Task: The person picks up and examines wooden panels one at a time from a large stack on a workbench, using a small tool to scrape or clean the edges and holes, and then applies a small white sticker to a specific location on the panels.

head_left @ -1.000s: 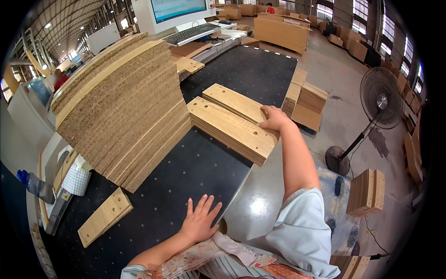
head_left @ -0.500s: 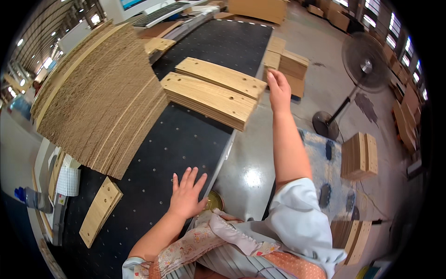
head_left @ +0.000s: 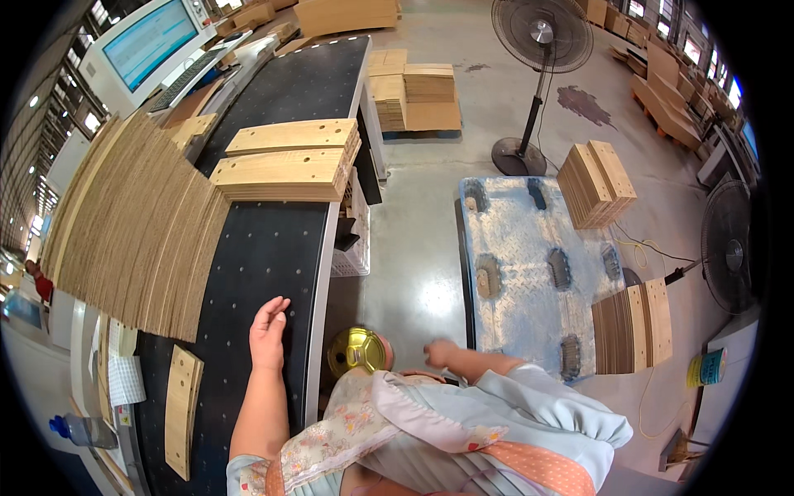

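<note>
My left hand (head_left: 269, 335) hovers over or rests on the black table (head_left: 265, 264); which of the two I cannot tell. Its fingers are loosely bent, with nothing between them. Beside my body, over the gap right of the table, my right hand (head_left: 444, 354) is smeared by motion. Farther up the table lie two side-by-side stacks of pale wood-grain boards with drilled holes, the nearer stack (head_left: 281, 175) and the farther stack (head_left: 291, 136). A large row of boards on edge (head_left: 136, 227) fills the left side. Nearer me lies a drilled board (head_left: 182, 412).
A worn blue pallet (head_left: 525, 248) on the floor at right carries two board bundles, a far one (head_left: 595, 186) and a near one (head_left: 633, 326). Standing fans (head_left: 542, 33) are beyond it. A yellow-lidded tin (head_left: 361, 350) is by the table edge; a monitor (head_left: 149, 45) stands far left.
My right hand has come back from the end of the board stacks to beside my body. My left hand's spread fingers have drawn together. The view has turned right, showing more of the pallet.
</note>
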`<act>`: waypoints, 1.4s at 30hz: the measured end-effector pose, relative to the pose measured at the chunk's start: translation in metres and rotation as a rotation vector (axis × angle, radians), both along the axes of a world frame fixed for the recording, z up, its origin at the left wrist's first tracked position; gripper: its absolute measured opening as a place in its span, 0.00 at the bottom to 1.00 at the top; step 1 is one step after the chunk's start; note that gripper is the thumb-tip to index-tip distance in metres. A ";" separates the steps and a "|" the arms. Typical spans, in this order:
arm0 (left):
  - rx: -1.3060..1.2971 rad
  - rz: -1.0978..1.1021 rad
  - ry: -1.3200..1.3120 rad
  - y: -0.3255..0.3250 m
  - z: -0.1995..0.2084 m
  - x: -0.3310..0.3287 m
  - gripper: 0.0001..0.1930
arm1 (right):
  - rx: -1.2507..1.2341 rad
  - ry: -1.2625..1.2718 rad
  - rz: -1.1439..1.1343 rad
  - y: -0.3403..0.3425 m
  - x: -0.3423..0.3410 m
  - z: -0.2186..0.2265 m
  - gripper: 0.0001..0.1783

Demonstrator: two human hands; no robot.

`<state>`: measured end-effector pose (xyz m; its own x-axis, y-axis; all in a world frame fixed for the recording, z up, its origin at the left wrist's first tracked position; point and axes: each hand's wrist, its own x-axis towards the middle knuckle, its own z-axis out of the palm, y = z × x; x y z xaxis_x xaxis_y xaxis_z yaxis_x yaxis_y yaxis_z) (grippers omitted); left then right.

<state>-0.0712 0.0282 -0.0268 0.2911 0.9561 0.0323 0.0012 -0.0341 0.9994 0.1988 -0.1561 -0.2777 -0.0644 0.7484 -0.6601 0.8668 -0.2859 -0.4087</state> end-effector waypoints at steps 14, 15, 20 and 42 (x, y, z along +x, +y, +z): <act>-0.148 0.071 -0.009 -0.142 0.040 -0.107 0.16 | 0.921 1.013 -0.578 0.103 -0.050 0.154 0.05; -0.121 0.086 -0.001 -0.156 0.041 -0.115 0.15 | 0.992 0.954 -0.470 0.109 -0.062 0.169 0.05; -0.112 0.180 -0.008 -0.208 0.033 -0.141 0.08 | 1.340 0.591 0.155 0.117 -0.131 0.239 0.08; -0.067 0.512 0.173 -0.213 0.026 -0.129 0.03 | 1.504 0.560 0.263 0.122 -0.143 0.224 0.11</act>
